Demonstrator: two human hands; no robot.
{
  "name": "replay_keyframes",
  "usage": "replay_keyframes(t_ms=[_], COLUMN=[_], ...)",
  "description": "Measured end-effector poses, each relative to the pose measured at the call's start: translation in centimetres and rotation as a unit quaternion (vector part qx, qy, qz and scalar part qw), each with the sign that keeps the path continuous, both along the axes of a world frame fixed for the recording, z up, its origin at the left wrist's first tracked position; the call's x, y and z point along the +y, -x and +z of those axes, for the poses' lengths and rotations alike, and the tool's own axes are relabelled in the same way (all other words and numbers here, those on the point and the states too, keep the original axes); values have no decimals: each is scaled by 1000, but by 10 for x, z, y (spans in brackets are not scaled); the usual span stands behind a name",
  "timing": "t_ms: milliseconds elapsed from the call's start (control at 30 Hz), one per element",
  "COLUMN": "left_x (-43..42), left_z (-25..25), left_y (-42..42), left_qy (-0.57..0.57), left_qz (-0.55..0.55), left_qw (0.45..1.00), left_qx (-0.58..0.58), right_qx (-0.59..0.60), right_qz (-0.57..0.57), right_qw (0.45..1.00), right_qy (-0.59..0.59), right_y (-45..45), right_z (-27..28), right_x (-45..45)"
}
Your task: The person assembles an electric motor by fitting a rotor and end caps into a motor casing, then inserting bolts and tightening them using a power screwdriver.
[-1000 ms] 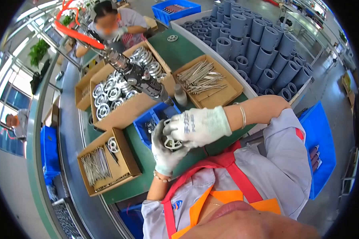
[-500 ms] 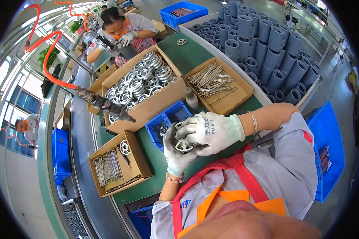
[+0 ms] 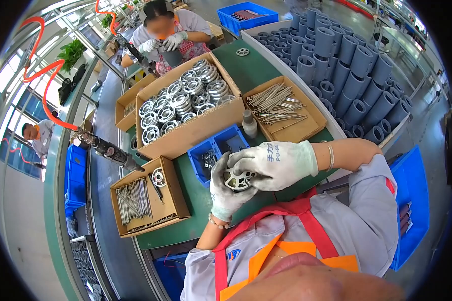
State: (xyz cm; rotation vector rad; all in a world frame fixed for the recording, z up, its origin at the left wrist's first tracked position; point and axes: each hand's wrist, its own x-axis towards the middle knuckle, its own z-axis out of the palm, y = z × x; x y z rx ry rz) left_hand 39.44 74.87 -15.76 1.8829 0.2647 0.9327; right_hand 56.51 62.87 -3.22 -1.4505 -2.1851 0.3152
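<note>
Both my hands wear white work gloves with grey-smudged fingers. My left hand is wrapped around the left side of a round spoked metal end cap, held above the green bench. My right hand closes on the same cap from the right, its curled fingers over the far rim. The fingers hide part of the cap and anything small between them. Just beyond my hands sits a divided blue bin with small metal hardware in it.
A carton of metal rings stands beyond the blue bin. Long rods lie in a right tray and a left tray. A power screwdriver hangs at left. Grey cylinders stand at right; a co-worker works opposite.
The view has shifted slightly, and the hanging screwdriver now appears further left and lower. My hands still grip the cap, with more of its spoked face showing. The co-worker's hands have moved onto a grey cylinder.
</note>
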Motion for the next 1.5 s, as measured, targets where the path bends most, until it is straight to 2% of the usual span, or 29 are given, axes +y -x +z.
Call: replay_keyframes(t_ms=[33,100,200,300,333,467,533,700,800,833,900,933,1033,1233,1300,1333,1400,1500], left_x=[-1,-2,0,1,2,2,1,1,-4,-3,1,0,1,2,5,5,4,2], left_z=[1,7,9,10,9,3,2,9,5,5,4,10,3,4,4,4,2,7], left_y=[0,0,0,1,1,1,-1,0,2,0,-3,-1,-4,-2,-1,0,-2,-2], left_qy=[1,-82,-58,-55,-62,-50,-53,-46,16,18,-41,-74,-36,-43,-36,-34,-11,-29], left_qz=[3,33,25,26,20,13,15,22,14,13,7,17,11,12,-5,-4,-9,2], left_qw=[1000,996,998,998,998,998,998,999,1000,1000,999,997,999,999,999,999,1000,1000], left_qx=[-1,20,26,28,21,21,14,15,8,6,-6,11,-26,-6,-12,-13,-12,-7], right_qx=[0,-26,-25,-49,-33,20,-55,-104,34,32,-108,-139,-136,-155,-126,-126,-55,-123], right_qz=[-8,-14,42,10,5,-3,1,45,36,35,-22,-44,-22,8,60,61,29,21], right_qw=[1000,999,998,997,999,1000,997,994,999,999,994,989,988,986,986,986,997,992], right_qy=[0,-12,-43,-62,-15,23,-47,-12,-1,0,-22,-38,-74,-67,-90,-88,-44,-13], right_y=[2,2,-2,2,1,4,5,-2,-12,-8,4,7,5,4,1,1,3,6], right_z=[2,-11,-15,-17,-13,3,-15,-5,-2,-1,-1,-7,-20,-11,-9,-6,0,-5], right_x=[0,7,13,6,5,4,12,9,11,9,2,4,9,5,6,5,4,14])
